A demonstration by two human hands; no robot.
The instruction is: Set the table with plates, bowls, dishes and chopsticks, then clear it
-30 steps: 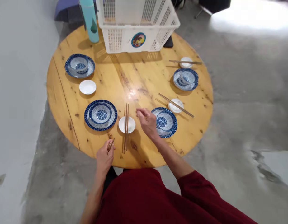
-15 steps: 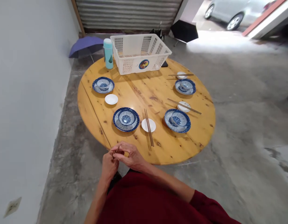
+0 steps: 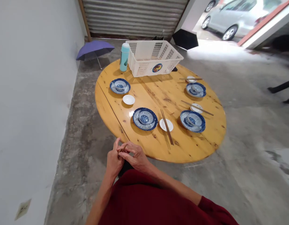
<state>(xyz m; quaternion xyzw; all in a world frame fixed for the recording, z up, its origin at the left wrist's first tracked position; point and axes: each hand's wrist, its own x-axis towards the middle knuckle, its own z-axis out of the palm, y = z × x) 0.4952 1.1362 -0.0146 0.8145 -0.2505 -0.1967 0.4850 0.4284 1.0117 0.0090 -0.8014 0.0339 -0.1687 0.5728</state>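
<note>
My left hand (image 3: pixel 114 160) and my right hand (image 3: pixel 134 156) meet at the near left edge of the round wooden table (image 3: pixel 144 90). Both are closed around something thin and brown, which looks like chopsticks (image 3: pixel 118 152) seen nearly end-on; most of it is hidden by fingers. My left index finger points up. Nearest to the hands is a blue-and-white plate (image 3: pixel 153 125) with a bowl (image 3: pixel 144 116) on it. Right of it, a pair of chopsticks (image 3: pixel 167 127) lies across a small white dish (image 3: pixel 170 124). Another white dish (image 3: pixel 128 99) stands farther left, without chopsticks.
More plates with bowls stand at the far left (image 3: pixel 119 90), right (image 3: pixel 198 127) and far right (image 3: pixel 197 93); chopsticks cross the right-hand dishes. A white plastic basket (image 3: pixel 144 69) and turquoise bottle (image 3: pixel 124 57) occupy the back. Open umbrellas, purple (image 3: pixel 95 48) and black (image 3: pixel 185 39), rest on the floor.
The view has turned left, so the table appears farther right. My hands stay together at the edge; my left index finger has lifted, and less of the brown thing shows.
</note>
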